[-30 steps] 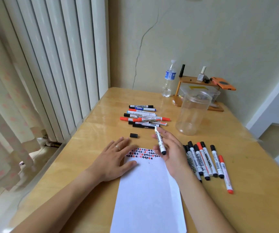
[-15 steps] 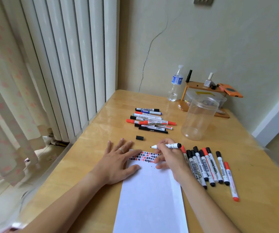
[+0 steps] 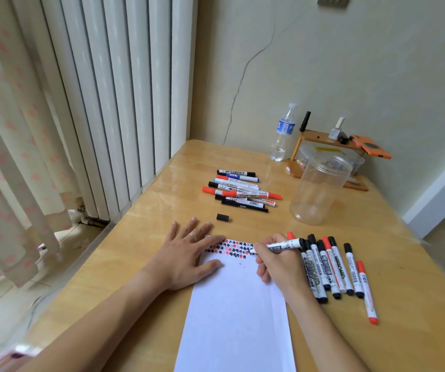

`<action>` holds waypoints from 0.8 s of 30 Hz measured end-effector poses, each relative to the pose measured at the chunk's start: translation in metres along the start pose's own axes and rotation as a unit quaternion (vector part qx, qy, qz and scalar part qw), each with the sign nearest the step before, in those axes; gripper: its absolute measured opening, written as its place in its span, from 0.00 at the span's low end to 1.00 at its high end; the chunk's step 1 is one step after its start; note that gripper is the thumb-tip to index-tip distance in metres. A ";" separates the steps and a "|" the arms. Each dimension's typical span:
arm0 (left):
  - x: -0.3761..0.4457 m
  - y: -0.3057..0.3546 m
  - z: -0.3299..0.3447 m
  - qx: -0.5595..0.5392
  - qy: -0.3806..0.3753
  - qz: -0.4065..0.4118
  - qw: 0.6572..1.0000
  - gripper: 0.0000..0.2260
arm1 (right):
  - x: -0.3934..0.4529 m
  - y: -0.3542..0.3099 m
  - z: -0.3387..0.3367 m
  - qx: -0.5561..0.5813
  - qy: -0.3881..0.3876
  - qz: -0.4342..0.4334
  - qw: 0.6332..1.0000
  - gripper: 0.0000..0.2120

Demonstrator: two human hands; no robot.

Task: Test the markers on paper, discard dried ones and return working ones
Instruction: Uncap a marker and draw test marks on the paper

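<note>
Left hand (image 3: 186, 253) flat on paper's (image 3: 237, 312) left edge, right hand (image 3: 275, 261) gripping marker (image 3: 277, 247).

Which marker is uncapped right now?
The black-ended marker in the right hand, tip on the paper. Its loose black cap lies beyond the left hand; both marker groups look capped.

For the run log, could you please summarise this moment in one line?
left hand flat on paper | right hand marker tip at paper
</note>
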State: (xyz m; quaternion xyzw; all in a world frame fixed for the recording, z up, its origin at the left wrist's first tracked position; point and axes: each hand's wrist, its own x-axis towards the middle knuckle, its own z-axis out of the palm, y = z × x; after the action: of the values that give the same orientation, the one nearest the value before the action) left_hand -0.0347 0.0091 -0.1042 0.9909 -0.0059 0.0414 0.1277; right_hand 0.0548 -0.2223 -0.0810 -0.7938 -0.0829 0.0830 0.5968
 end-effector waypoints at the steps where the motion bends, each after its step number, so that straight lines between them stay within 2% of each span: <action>1: 0.000 0.000 0.000 -0.001 0.001 0.001 1.000 0.28 | -0.001 0.000 0.000 -0.004 -0.001 0.002 1.000 0.08; 24: 0.000 -0.001 -0.002 -0.007 -0.001 0.003 1.000 0.29 | -0.007 -0.007 0.005 -0.015 0.006 0.011 1.000 0.10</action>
State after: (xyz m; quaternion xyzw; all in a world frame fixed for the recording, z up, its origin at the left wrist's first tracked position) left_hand -0.0345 0.0107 -0.1029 0.9900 -0.0091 0.0407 0.1349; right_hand 0.0465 -0.2176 -0.0750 -0.8038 -0.0725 0.0836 0.5845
